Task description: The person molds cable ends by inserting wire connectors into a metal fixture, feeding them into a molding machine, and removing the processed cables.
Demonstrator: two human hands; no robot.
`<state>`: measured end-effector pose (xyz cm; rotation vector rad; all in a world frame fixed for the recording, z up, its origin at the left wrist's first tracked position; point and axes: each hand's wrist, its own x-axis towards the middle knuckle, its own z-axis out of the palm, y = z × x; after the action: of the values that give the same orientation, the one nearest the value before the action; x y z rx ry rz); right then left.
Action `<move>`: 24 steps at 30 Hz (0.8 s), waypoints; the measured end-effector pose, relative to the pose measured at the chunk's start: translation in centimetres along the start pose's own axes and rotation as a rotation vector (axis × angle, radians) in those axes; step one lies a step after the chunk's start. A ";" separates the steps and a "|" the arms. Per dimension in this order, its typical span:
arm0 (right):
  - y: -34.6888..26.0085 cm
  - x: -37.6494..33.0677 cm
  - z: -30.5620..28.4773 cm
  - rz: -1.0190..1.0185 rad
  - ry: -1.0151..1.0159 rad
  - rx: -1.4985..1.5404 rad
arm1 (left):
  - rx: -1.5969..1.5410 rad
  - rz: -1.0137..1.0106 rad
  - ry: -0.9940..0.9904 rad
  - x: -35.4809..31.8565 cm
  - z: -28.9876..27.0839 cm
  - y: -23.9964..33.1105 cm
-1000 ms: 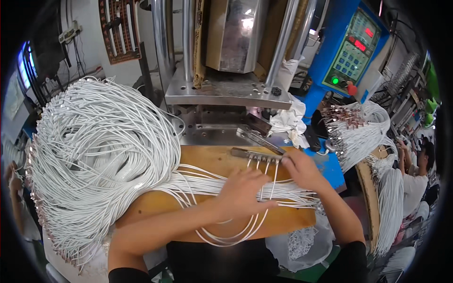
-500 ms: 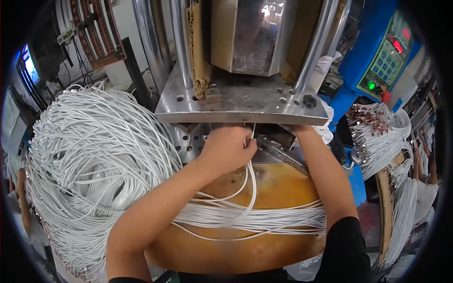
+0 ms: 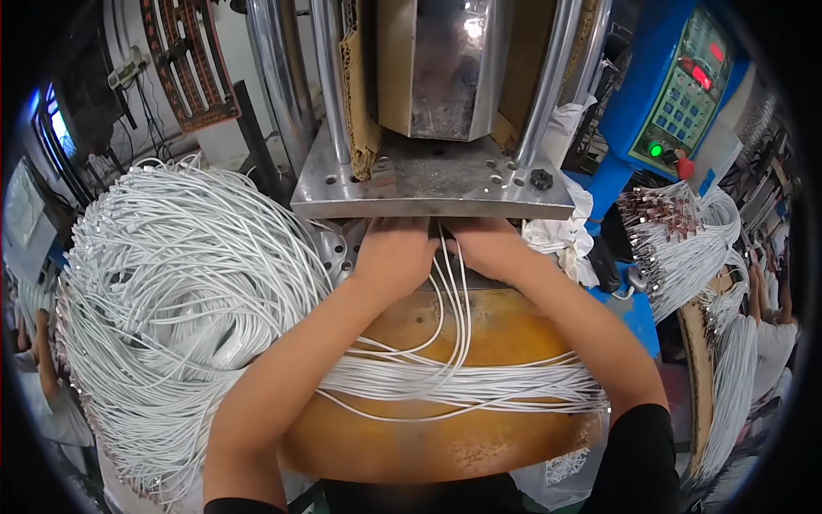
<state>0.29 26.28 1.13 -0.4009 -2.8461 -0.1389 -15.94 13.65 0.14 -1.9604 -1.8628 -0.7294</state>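
Both my hands reach in under the metal plate [image 3: 428, 208] of a press, side by side. My left hand [image 3: 396, 255] is closed round white cables [image 3: 465, 313] that come up from below, its fingertips hidden beneath the plate. Close on its right, my right hand [image 3: 490, 248] is curled with the thumb side against a cable; its other fingers are out of sight. The cables' upper ends cannot be seen. Below the hands, a bundle of white cables [image 3: 402, 381] lies across the worn brown table [image 3: 402, 450].
A large coiled heap of white cables [image 3: 184, 283] fills the left side. At the right stands a blue control box [image 3: 676, 94] with a lit green button. Further cable bundles [image 3: 676, 231] with brownish ends lie below it. White cloth [image 3: 561, 231] hangs beside the plate.
My right hand has come left, close beside the left hand. The left hand has shifted slightly left and turned further under the plate. The metal bar by the right forearm is out of sight.
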 end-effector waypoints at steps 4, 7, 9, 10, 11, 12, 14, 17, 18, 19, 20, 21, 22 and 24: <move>-0.6 0.9 -0.4 0.026 0.033 0.156 | 0.011 -0.010 0.008 0.7 -0.3 -0.4; -1.3 1.2 -1.9 0.055 0.058 0.196 | -0.060 -0.132 -0.149 1.7 -1.7 0.3; -2.5 0.3 -3.6 0.057 0.015 0.160 | -0.154 -0.219 -0.237 1.5 -3.5 1.5; -3.3 -0.4 -4.7 0.063 -0.046 0.127 | -0.146 -0.225 -0.391 1.1 -4.7 2.2; -4.2 -1.6 -5.7 0.029 -0.007 0.131 | -0.094 -0.135 -0.422 -0.3 -6.0 3.2; -5.1 -2.8 -6.9 0.071 -0.058 0.211 | -0.048 -0.069 -0.458 -1.8 -7.5 4.1; -8.5 -7.9 -8.0 0.038 0.126 0.251 | -0.277 0.069 -0.192 -7.8 -11.0 6.0; -12.3 -18.6 -9.4 0.147 -0.225 0.368 | -0.245 0.095 -0.262 -17.5 -16.4 5.6; -13.0 -21.9 -9.7 0.144 -0.192 0.358 | -0.277 0.056 -0.324 -20.3 -17.6 5.3; -13.7 -24.1 -9.4 0.148 -0.156 0.352 | -0.335 0.020 -0.291 -22.4 -18.1 5.2; -14.1 -25.6 -8.7 0.173 -0.195 0.224 | -0.130 0.043 -0.416 -23.9 -18.0 5.1; -14.4 -26.9 -8.4 0.194 -0.227 0.091 | 0.058 0.079 -0.465 -25.0 -17.8 5.0; -14.5 -27.6 -8.1 0.225 -0.282 -0.063 | 0.248 0.124 -0.559 -25.6 -17.6 4.9; -14.5 -27.8 -7.7 0.249 -0.223 -0.019 | 0.174 0.071 -0.478 -26.0 -16.9 5.1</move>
<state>23.87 4.20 0.15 -0.8169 -2.9796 -0.0763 -13.38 -17.61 -0.61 -2.2053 -2.0128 -0.0683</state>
